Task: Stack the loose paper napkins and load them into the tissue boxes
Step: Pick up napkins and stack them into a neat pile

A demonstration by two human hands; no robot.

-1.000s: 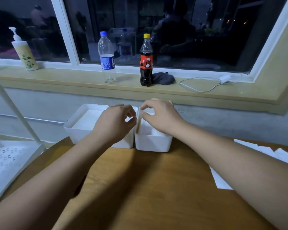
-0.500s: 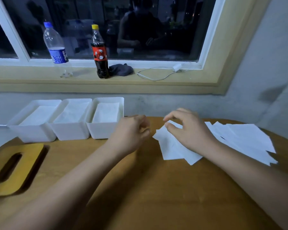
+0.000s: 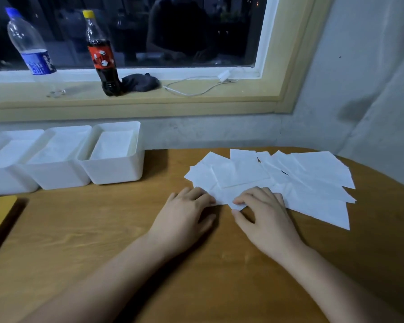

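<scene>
1. The bench (image 3: pixel 103 241) carries everything. The loose napkins lie on its right half, and the tissue boxes stand at its far left edge under the window sill.
2. The loose napkins (image 3: pixel 313 183) lie flat in an overlapping fan. The fan's long axis runs left to right, from just beyond the hands out to the bench's right rim. The sheets are turned at differing angles, so their corners point every way.
3. The three tissue boxes (image 3: pixel 112 169) stand touching in a row, open tops up. Each box's long axis runs away from the person toward the wall, and white paper already lies inside them.
4. The left hand (image 3: pixel 184 213) lies flat and open, with its fingertips on the near-left edge of the fan.
5. The right hand (image 3: pixel 264 213) rests bent fingers on the near corner of the nearest napkin (image 3: pixel 226 194), with the thumb just beside that corner. I cannot tell whether it has closed into a pinch.
6. The step in hand looks like gathering a stack.
   - Pin the fan lightly with the left hand and draw one sheet at a time with the right.
   - Turn each sheet so its edges match the one below it.
   - Square the stack against the bench.
   - Line the stack's long side up with a box's long axis before lowering it in.
   - Thin paper creases and drags its neighbours along, so slide it slowly.
</scene>
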